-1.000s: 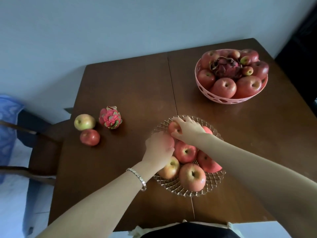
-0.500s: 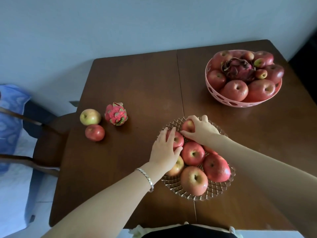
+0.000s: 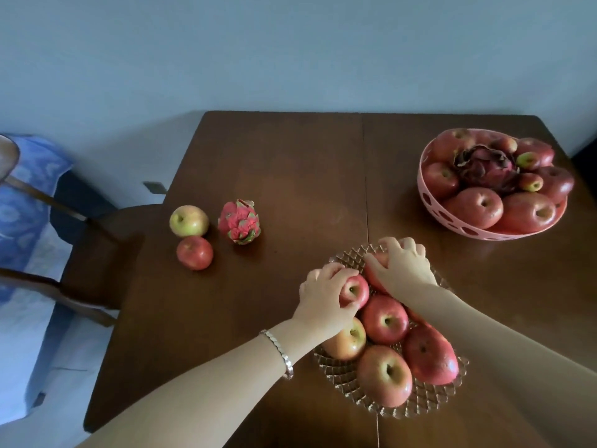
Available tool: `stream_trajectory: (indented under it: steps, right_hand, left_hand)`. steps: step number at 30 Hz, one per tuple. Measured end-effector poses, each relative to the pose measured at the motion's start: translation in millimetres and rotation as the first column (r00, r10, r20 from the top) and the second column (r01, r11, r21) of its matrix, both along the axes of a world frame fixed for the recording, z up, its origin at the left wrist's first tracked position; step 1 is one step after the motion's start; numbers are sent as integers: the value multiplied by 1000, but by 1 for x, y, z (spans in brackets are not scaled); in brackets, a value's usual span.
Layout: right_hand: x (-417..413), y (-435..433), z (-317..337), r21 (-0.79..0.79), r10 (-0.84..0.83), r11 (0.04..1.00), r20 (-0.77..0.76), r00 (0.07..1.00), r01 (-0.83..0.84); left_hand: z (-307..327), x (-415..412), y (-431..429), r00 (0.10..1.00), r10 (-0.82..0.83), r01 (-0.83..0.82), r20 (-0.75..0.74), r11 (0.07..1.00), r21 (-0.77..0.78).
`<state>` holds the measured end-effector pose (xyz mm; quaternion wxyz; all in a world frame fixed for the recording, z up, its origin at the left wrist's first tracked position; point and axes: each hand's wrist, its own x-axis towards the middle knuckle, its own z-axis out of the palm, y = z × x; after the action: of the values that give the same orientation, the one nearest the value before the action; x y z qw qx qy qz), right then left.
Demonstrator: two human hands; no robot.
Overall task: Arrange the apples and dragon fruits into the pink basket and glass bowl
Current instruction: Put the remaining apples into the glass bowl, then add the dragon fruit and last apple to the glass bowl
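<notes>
The glass bowl (image 3: 429,402) sits near the table's front edge and holds several red apples. My left hand (image 3: 323,297) is curled around a small red apple (image 3: 355,291) at the bowl's left rim. At the bowl's far rim, my right hand (image 3: 403,265) covers another red apple (image 3: 376,271). The pink basket (image 3: 465,226) stands at the back right, filled with several apples and a dark dragon fruit (image 3: 484,168). Loose on the left of the table lie a green-yellow apple (image 3: 189,220), a red apple (image 3: 194,252) and a small pink dragon fruit (image 3: 239,222).
The brown wooden table (image 3: 290,176) has a seam running down its middle. A wooden chair (image 3: 90,253) stands at the table's left side, with blue cloth (image 3: 26,189) beyond it. A pale wall lies behind.
My left hand's fingers have closed from flat onto the small apple at the left rim. My right hand stays on the far apple. The view has tilted, so everything sits lower in the frame.
</notes>
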<state>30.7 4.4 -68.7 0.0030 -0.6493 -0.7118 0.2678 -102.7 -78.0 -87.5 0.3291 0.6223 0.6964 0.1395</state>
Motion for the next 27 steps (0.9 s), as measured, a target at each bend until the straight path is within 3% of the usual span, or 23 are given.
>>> stream_trajectory:
  steps: [4,7,9,13,15,18,21,27]
  right_hand:
    - [-35,2,16,14,60,998,-242,968,-59]
    - [-87,6,24,91,126,991,-347,930,-100]
    - [-132,8,26,85,141,989,-370,918,-117]
    - [-230,22,13,-163,24,984,-250,968,-66]
    - [-262,27,-3,-265,-51,964,-160,986,7]
    - [-279,26,-26,-300,-89,953,-125,988,47]
    - [-272,23,-34,-290,-140,954,-216,966,73]
    - [-214,3,-12,-346,-221,934,-372,901,87]
  left_hand:
    - [10,-40,-6,976,46,-43,213,999,-19]
    - [19,-100,-8,961,176,-189,215,981,41]
    - [25,-144,-7,962,242,-257,128,959,123]
    - [32,-216,-2,941,316,-294,-125,942,163]
    - [27,-238,-1,916,254,-234,-310,967,101]
    - [10,-257,-2,857,29,-69,-515,996,-59]
    - [-6,-258,-2,806,-61,-28,-589,990,-141]
    - [-17,-249,-3,778,-30,-34,-627,995,-90]
